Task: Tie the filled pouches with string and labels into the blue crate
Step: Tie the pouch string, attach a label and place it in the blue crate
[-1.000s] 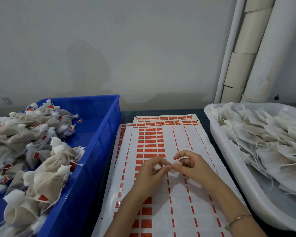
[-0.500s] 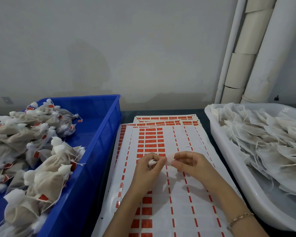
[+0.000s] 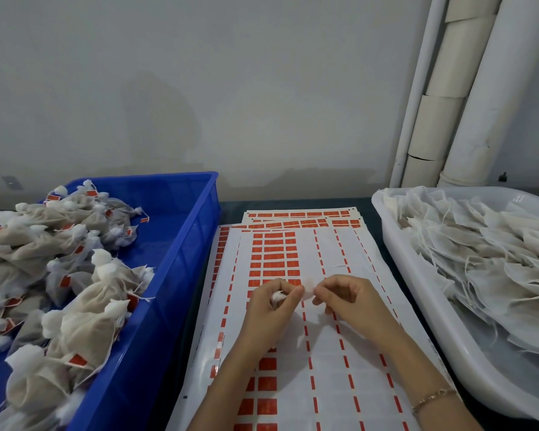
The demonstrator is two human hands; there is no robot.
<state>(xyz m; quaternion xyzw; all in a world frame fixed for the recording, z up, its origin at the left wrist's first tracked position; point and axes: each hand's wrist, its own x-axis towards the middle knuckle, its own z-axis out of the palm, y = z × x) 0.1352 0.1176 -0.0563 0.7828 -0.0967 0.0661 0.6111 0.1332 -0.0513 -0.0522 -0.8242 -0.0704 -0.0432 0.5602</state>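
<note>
Here, the left hand curls its grip round a small crumpled white wad, mostly hidden by the fingers. The right hand pinches a pale, blurred scrap just beside it; what it is I cannot tell. Both hover over glossy label sheets printed with orange-red rectangles, fanned on the dark bench. The smooth blue crate, cut off at left, holds gauzy tied pouches, lumpy, with red tags. The white plastic tub at right holds flat, limp pouches with loose strings.
</note>
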